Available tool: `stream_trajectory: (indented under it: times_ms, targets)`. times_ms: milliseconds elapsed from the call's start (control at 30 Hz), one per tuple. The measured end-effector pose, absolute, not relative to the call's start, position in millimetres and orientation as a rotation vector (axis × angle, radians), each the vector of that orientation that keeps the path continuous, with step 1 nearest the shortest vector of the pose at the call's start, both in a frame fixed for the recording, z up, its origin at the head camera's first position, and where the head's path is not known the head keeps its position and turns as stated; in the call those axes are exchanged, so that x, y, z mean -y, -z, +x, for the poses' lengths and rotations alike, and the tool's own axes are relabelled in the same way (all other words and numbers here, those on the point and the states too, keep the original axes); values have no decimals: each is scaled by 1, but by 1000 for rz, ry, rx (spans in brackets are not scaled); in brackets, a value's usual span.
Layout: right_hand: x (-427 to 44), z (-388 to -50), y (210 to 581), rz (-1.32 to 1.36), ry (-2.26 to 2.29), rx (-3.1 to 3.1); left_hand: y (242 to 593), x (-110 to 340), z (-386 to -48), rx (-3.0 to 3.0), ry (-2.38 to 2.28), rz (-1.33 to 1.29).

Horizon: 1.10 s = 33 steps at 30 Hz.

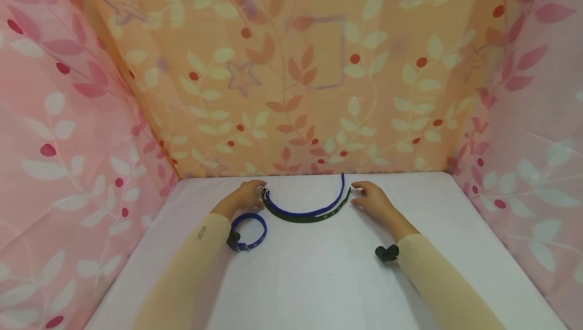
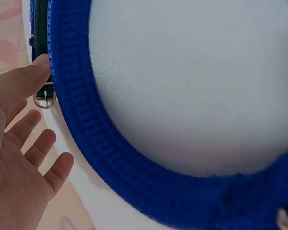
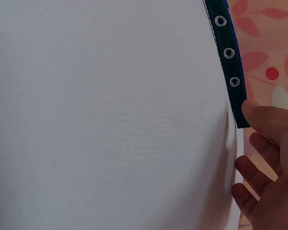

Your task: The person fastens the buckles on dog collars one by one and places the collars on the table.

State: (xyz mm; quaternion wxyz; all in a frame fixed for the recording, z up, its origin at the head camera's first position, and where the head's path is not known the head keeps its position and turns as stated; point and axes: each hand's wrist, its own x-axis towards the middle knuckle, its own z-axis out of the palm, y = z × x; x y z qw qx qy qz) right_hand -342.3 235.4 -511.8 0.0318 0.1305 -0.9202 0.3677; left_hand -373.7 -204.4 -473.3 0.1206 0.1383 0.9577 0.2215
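Observation:
A dark green buckled collar (image 1: 300, 219) curves across the far part of the table, with a blue collar (image 1: 304, 214) close along its inner side. At the buckle end, my left hand (image 1: 249, 194) grips the green collar; the thumb (image 2: 41, 62) lies against it by the metal buckle (image 2: 44, 100), its index finger hidden. My right hand (image 1: 374, 201) pinches the eyelet end (image 3: 234, 81) with the thumb (image 3: 259, 115) at the tip; that index finger is also hidden. The other fingers of both hands spread loosely. Another blue collar (image 1: 266, 229), buckled into a ring, lies beside the left wrist.
The white table (image 1: 309, 279) reaches back to a patterned orange cloth wall (image 1: 291, 107). Pink patterned cloth walls stand on the left (image 1: 59, 168) and right (image 1: 537, 168). A small black wrist camera (image 1: 387, 253) sits at the right cuff.

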Motion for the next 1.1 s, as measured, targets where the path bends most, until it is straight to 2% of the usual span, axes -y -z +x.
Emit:
stream_trajectory:
  times_ms: [267, 567, 1100]
  targets:
    - [-231, -352, 509, 359, -1079, 2920, 475, 207, -385, -2731, -692, 361]
    - [-225, -353, 511, 513, -847, 2927, 475, 213, -383, -2772, -661, 443]
    - [-249, -349, 508, 597, -714, 2902, 469, 234, -376, -2621, -718, 508]
